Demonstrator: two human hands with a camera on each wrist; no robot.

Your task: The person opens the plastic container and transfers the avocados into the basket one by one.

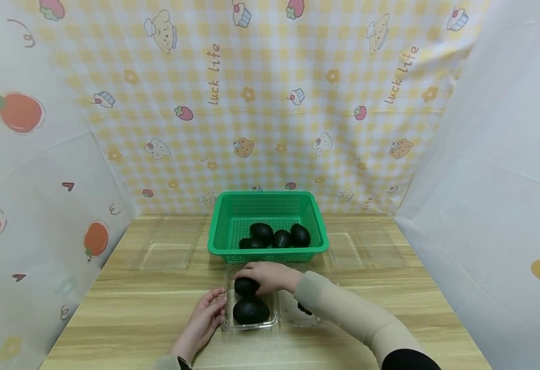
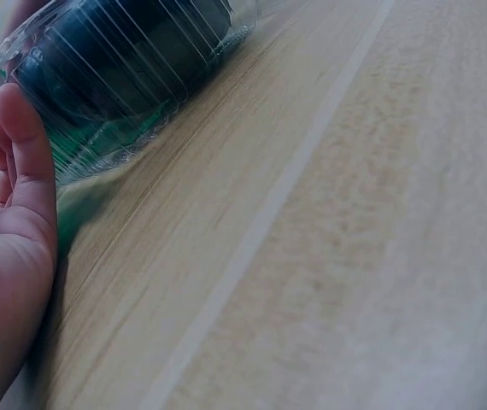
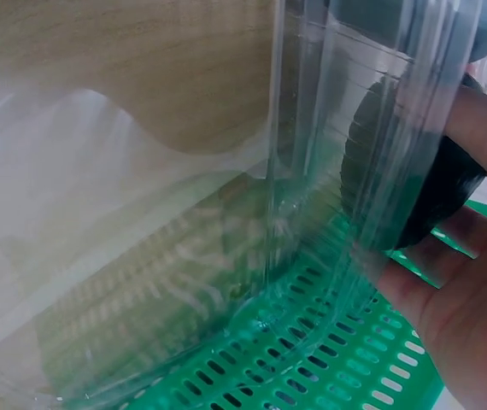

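Note:
A clear plastic clamshell box [image 1: 273,314] lies opened out on the table. One dark avocado [image 1: 251,311] sits at the near end of its left half. Above the far end of that half, my right hand [image 1: 270,276] grips a second avocado [image 1: 246,286], its fingers and thumb round the fruit in the right wrist view. At the box's left side, my left hand [image 1: 207,313] pinches the edge between thumb and fingertips. The left wrist view shows the ribbed box wall [image 2: 124,68] with a dark avocado behind it.
Right behind the box stands a green perforated basket [image 1: 268,252] with several avocados [image 1: 262,232] in it. More clear plastic boxes lie on the table to the left [image 1: 168,255] and right [image 1: 344,249]. Patterned cloth [image 1: 270,128] hangs round the table.

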